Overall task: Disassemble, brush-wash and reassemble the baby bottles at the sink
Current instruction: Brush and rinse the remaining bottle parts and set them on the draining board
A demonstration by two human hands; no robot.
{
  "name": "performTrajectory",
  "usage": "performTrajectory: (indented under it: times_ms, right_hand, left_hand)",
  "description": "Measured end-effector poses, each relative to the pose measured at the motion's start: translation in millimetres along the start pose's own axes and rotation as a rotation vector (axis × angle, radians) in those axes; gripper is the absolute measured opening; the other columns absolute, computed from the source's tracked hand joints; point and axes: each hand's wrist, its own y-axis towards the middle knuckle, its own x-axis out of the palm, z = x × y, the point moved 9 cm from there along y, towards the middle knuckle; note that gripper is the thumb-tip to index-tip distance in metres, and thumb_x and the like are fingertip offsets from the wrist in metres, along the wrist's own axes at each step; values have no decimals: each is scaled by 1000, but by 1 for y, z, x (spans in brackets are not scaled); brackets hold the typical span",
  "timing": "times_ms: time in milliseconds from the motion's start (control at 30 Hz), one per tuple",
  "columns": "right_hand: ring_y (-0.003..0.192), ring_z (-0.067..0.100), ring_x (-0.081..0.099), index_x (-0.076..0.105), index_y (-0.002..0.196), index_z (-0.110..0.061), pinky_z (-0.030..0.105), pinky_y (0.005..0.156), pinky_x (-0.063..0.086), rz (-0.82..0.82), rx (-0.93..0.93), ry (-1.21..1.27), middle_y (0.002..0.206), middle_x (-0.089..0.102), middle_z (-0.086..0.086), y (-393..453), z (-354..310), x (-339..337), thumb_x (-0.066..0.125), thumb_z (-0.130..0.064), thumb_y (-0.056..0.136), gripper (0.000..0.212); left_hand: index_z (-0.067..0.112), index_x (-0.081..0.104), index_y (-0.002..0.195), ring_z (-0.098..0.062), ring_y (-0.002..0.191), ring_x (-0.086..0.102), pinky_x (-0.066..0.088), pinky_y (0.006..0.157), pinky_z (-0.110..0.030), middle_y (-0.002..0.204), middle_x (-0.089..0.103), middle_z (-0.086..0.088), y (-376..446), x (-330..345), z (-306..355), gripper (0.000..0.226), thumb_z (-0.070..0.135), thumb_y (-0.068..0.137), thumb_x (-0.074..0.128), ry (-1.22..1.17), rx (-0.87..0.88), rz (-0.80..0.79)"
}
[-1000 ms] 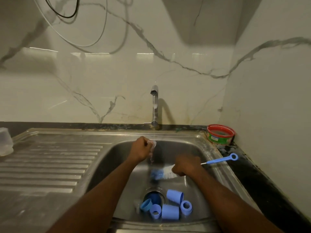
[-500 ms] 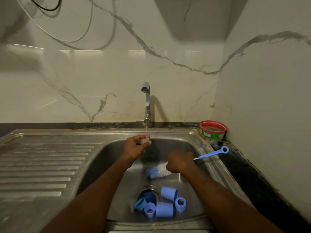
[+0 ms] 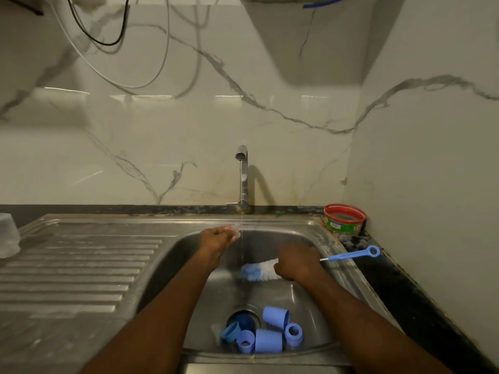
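One sink (image 3: 318,228) sits in the counter, and one tap (image 3: 243,179) stands at the middle of its back edge with a thin stream of water falling from it. The left hand (image 3: 218,237) is near the back edge of the basin, just left of the stream, and its fingers are curled around one small clear piece (image 3: 237,230); it is too blurred to say which bottle part it is. The right hand (image 3: 295,261) is closed around one bottle brush (image 3: 259,270), whose white and blue bristles point left under the water and whose blue handle reaches over the right edge of the sink. At the front edge of the basin, beside the drain (image 3: 244,318), lie five blue bottle parts (image 3: 268,340): two caps and three rings, as far as I can count. One clear container (image 3: 8,236) stands at the left edge of the draining board. One red and green tub (image 3: 344,218) sits in the back right corner of the counter.
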Motion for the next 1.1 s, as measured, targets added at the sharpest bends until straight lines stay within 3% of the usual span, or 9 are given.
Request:
performTrajectory:
  times_ms: [133,300,400,600,767,933,1033,1100]
  right_hand:
    - [105,20,64,66,118,-21,29,76,41,106,33,-7,117,67,2,-2,6,-21,59,-33,94,28]
    - [92,19,66,68,110,-23,29,68,37,306,122,34,106,69,1,-16,7,-60,56,-39,97,24]
    - [88,19,67,66,109,-21,29,65,37,360,95,4,102,70,1,-23,-4,-72,55,-32,98,19]
    - [85,21,70,58,114,-22,32,64,47,486,72,86,100,71,1,-23,-17,-83,48,-38,104,21]
    - [85,20,68,64,114,-22,31,64,42,398,14,50,101,70,1,-12,-29,-64,54,-31,100,19]
    - [91,25,69,64,116,-24,33,67,40,444,45,93,105,70,3,-5,-18,-69,51,-36,102,22]
    - [92,24,70,64,115,-24,32,66,39,427,64,67,105,70,2,-3,-19,-67,52,-36,102,21]
    - [91,23,70,64,115,-22,31,65,38,419,94,65,105,69,2,-3,-17,-67,52,-35,103,22]
  left_hand:
    - [4,72,104,-18,86,72,59,71,-20,99,74,-15,8,-6,5,20,1,85,77,61,51,58]
    - [12,71,103,-17,84,73,57,61,-18,94,74,-7,10,-11,3,32,13,76,88,179,76,147]
    - [9,69,107,-20,79,75,63,69,-29,92,75,-9,10,-6,6,34,14,78,87,85,55,154]
    - [18,67,118,-21,101,65,58,85,-33,113,68,-4,3,-34,24,46,26,78,87,218,124,350]
    - [22,57,118,-22,99,68,61,86,-38,113,67,-5,1,-11,26,47,24,80,85,131,186,190]
    - [26,47,119,-12,88,68,52,65,-19,103,66,0,-8,1,40,49,34,84,81,255,302,39]
    - [26,49,117,-7,88,67,51,64,-13,103,65,6,-12,13,38,49,34,82,83,435,376,-70]
    - [24,50,118,-7,89,67,50,62,-12,106,68,3,-13,18,39,50,32,81,83,472,396,-56]
